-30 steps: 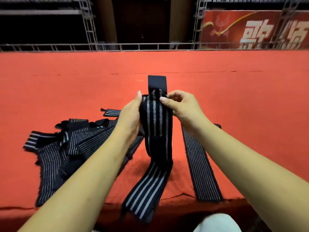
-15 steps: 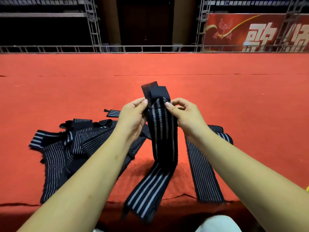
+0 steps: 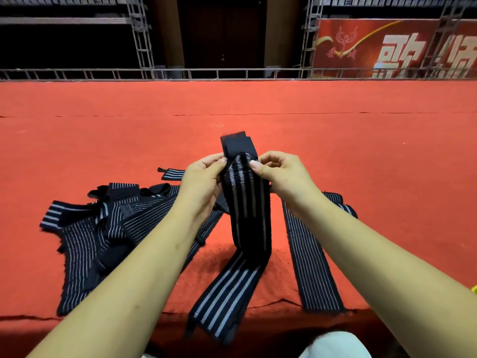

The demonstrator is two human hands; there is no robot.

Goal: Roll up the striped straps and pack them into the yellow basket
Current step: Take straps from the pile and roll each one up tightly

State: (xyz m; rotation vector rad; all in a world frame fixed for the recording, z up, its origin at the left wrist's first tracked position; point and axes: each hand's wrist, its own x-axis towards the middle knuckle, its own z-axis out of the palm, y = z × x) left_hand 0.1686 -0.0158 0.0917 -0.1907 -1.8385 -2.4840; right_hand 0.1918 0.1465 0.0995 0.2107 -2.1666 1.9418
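A black strap with grey stripes (image 3: 249,215) is held up over the red carpet, its lower end trailing past the carpet's near edge. My left hand (image 3: 204,180) pinches its top from the left. My right hand (image 3: 280,174) pinches it from the right, where the top is folded over below a plain black end tab (image 3: 236,144). A pile of several more striped straps (image 3: 103,228) lies to the left. One strap (image 3: 309,251) lies flat on the right, partly under my right forearm. A sliver of yellow (image 3: 474,289) shows at the right edge; I cannot tell if it is the basket.
The red carpet (image 3: 361,151) stretches far ahead to a metal truss rail (image 3: 232,73). A red banner with white characters (image 3: 387,47) hangs at the back right. The carpet's near edge (image 3: 271,303) drops off just before my knees.
Both hands have moved a little lower and closer together on the strap's top. The top end has been folded down over itself, and the black tab now stands shorter above the fingers.
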